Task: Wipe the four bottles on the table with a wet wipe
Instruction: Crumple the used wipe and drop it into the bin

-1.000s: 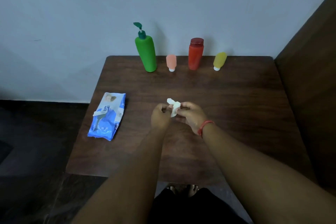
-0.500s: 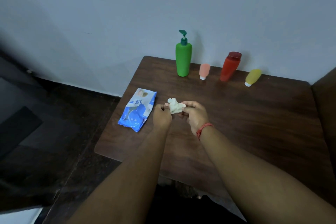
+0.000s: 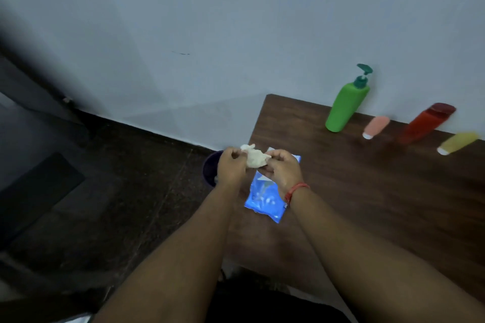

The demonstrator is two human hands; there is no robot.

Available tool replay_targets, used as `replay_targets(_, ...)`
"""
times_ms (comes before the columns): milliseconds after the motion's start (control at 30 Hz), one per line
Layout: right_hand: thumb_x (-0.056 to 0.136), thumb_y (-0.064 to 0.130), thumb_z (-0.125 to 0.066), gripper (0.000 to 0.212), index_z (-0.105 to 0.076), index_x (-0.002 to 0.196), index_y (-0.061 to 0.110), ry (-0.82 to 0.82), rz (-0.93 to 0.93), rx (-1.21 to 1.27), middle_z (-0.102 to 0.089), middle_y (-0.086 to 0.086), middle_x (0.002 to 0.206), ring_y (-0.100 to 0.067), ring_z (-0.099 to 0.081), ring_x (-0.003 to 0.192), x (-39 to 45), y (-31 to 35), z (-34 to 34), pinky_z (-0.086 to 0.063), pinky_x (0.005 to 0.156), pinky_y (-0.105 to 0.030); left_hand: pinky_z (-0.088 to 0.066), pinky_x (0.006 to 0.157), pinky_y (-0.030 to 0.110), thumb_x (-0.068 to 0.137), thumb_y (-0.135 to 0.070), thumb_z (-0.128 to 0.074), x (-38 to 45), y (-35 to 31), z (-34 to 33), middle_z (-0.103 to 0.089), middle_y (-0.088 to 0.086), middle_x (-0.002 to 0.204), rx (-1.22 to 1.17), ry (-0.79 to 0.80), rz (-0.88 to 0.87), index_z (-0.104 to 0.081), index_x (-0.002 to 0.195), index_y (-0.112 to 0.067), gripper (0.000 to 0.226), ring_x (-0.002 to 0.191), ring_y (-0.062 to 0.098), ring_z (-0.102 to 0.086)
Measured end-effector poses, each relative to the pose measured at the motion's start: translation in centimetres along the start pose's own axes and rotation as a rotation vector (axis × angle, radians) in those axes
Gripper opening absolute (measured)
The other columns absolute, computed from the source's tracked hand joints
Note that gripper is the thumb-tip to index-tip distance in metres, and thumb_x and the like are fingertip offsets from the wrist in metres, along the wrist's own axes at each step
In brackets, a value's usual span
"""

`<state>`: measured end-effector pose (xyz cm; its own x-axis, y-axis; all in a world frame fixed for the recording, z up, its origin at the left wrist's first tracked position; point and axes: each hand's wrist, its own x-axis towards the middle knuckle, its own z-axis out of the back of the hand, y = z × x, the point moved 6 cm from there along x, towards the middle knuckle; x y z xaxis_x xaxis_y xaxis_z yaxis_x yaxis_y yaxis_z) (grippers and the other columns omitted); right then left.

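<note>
Four bottles [image 3: 347, 107], one wipe [image 3: 253, 157], one packet [image 3: 265, 198]

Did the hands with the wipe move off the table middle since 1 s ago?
Yes. Both hands, left hand and right hand, carried the crumpled wipe leftward, past the blue wipe pack, to the table left edge above a dark bin.

dark round bin [image 3: 210, 168] on the floor beside the table [image 3: 367, 191]; pale wall [image 3: 236, 21] behind

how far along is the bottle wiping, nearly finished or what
Likely near the end, though cleanliness can't be judged. All four bottles, green pump bottle to yellow bottle, stand untouched by the wall. Left hand and right hand hold a crumpled wipe above a dark bin.
</note>
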<state>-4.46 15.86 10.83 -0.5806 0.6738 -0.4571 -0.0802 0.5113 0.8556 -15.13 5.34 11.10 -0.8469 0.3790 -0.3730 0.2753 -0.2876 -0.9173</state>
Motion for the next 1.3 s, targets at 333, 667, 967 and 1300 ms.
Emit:
replay_targets(333, 0.09, -0.011, -0.047, 0.019, -0.058, 0.089, 0.005, -0.169, -0.083, 0.021, -0.066, -0.023, 0.11, -0.033, -0.069, 0.103, 3.2, -3.2, -11.1, -0.061, 0.082, -0.04, -0.063, 0.075, 0.039, 0.099, -0.034, -0.063, 8.2, -1.1, 7.6, -0.073, 0.014, 0.109, -0.192, 0.184, 0.165, -0.061, 0.117, -0.004, 0.036, 0.095, 0.025, -0.075)
replay_targets(667, 0.096, 0.015, -0.063, 0.009, -0.066, 0.09, 0.009, -0.031, -0.163, -0.249, -0.068, -0.009, 0.087, -0.025, -0.067, 0.084, 8.2, -5.3, -14.3, -0.061, 0.077, -0.042, -0.058, 0.089, 0.056, 0.095, -0.019, -0.052, 12.9, 0.9, 10.2, -0.074, 0.013, 0.102, 0.07, 0.159, 0.103, -0.072, 0.099, -0.019, 0.02, 0.099, 0.035, -0.071)
replay_targets(967, 0.096, 0.017, -0.061, 0.018, -0.051, 0.081, 0.014, -0.18, -0.094, -0.393, -0.054, 0.0, 0.074, -0.012, -0.051, 0.068, 11.8, -7.8, -19.9, -0.051, 0.06, -0.024, -0.061, 0.082, 0.043, 0.097, -0.034, -0.066, 19.6, 3.1, 13.6, -0.072, 0.014, 0.11, 0.095, 0.216, 0.275, -0.061, 0.12, -0.006, 0.037, 0.095, 0.026, -0.072)
replay_targets(1300, 0.098, 0.009, -0.058, 0.02, -0.043, 0.087, 0.018, -0.459, -0.144, -0.235, -0.059, -0.005, 0.082, -0.016, -0.059, 0.054, 17.6, -12.7, -25.9, -0.054, 0.053, -0.028, -0.055, 0.053, 0.018, 0.094, 0.0, -0.064, 32.3, 4.1, 18.8, -0.056, 0.011, 0.11, 0.164, 0.294, 0.285, -0.045, 0.117, -0.004, 0.03, 0.095, 0.018, -0.06)
